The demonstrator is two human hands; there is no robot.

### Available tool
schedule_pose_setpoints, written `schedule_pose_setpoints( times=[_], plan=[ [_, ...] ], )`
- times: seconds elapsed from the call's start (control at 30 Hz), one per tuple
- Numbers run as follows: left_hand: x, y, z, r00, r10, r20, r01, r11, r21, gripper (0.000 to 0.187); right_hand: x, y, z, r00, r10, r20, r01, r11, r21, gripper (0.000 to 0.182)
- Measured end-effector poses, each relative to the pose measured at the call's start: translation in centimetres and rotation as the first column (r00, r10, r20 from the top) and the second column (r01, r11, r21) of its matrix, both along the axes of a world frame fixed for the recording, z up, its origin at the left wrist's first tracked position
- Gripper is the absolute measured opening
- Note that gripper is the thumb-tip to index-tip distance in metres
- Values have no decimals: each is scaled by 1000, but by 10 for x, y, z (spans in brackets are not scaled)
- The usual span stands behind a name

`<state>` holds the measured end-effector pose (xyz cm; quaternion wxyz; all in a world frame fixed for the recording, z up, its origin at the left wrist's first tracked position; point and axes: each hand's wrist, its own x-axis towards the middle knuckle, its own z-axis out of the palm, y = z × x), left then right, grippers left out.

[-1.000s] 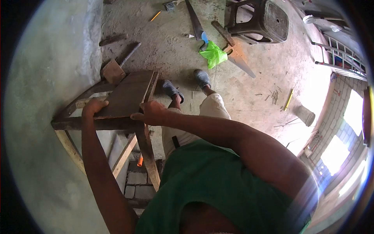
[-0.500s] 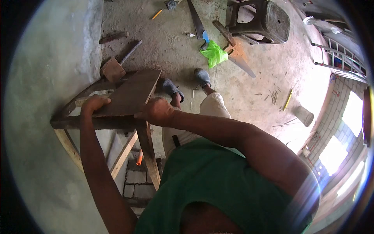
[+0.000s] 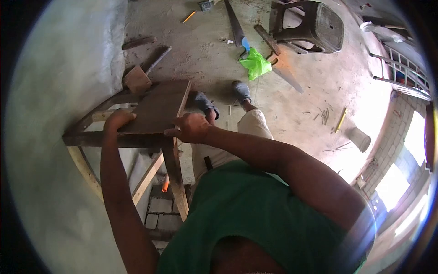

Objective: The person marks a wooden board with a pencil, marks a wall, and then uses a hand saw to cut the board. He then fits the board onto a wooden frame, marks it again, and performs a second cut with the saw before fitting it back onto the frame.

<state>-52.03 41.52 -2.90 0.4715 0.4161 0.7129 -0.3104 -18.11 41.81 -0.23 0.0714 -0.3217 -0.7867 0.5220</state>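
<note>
A dark brown wooden board (image 3: 157, 104) lies on top of a wooden frame with legs (image 3: 175, 176), beside the wall. My left hand (image 3: 119, 120) is at the board's left part, with fingers curled over its edge. At the board's near right corner, my right hand (image 3: 193, 128) holds the edge, thumb along the near side and fingers bent. The undersides of both grips are hidden. A hammer-like tool, a square brown block (image 3: 137, 80) with a ridged metal bar (image 3: 159, 59), rests just beyond the board's far end.
Two handsaws, one blue-handled (image 3: 237, 27) and one wide-bladed (image 3: 288, 75), lie on the floor around a green plastic bag (image 3: 255, 64). A dark plastic stool (image 3: 315, 27) lies tipped over. A ladder (image 3: 404, 73) and a bucket (image 3: 359, 139) are at the right.
My right hand's fingers have loosened and shifted slightly on the board's corner. My left hand stays at its edge. The whole view has moved a little.
</note>
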Motion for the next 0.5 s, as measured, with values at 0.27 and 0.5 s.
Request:
schedule_pose_setpoints(
  times=[0.27, 0.5],
  plan=[
    [105, -43, 80, 963, -217, 160, 84, 805, 588, 46, 14, 26, -17, 965, 229, 131, -203, 961, -185, 63],
    [174, -92, 84, 978, 44, -205, 158, 493, 856, 49, 20, 33, 0, 852, 503, 145, -460, 852, -252, 79]
  ],
)
